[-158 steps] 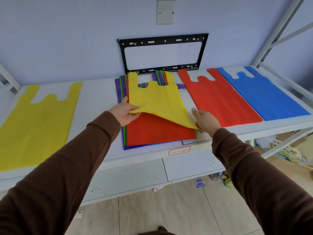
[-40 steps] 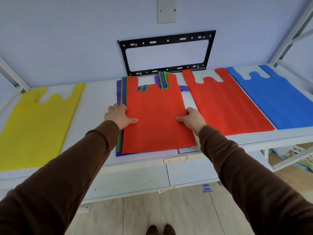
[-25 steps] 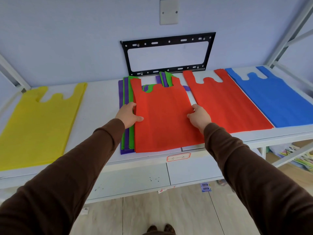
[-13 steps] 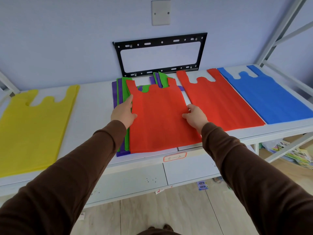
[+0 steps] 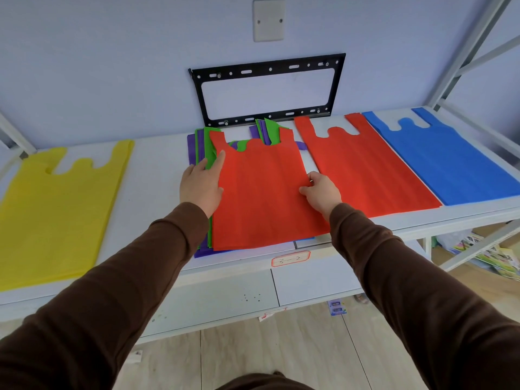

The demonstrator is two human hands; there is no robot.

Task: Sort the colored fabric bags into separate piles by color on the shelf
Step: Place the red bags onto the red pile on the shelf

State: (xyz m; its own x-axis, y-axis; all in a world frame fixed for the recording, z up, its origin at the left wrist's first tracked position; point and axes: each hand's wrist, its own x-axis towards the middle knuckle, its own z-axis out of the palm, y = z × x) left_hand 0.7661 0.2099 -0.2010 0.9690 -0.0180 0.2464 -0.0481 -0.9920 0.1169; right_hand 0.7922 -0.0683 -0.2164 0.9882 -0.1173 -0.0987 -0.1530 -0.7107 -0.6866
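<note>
1. The top red fabric bag [image 5: 261, 192] lies on the mixed stack at shelf centre; the left hand [image 5: 201, 184] rests flat, fingers straight, at its nine-o'clock edge.
2. The right hand [image 5: 320, 191] pinches its three-o'clock edge.
3. Risk: the green bag [image 5: 206, 153] beneath drags along toward the red pile [image 5: 365, 170] at three o'clock.

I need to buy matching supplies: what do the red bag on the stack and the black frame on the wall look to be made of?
Red bag: likely thin non-woven fabric, matte, with faint lengthwise creases and cleanly cut handles. Black frame: apparently painted metal, flat bars with punched slots and screws.
</note>
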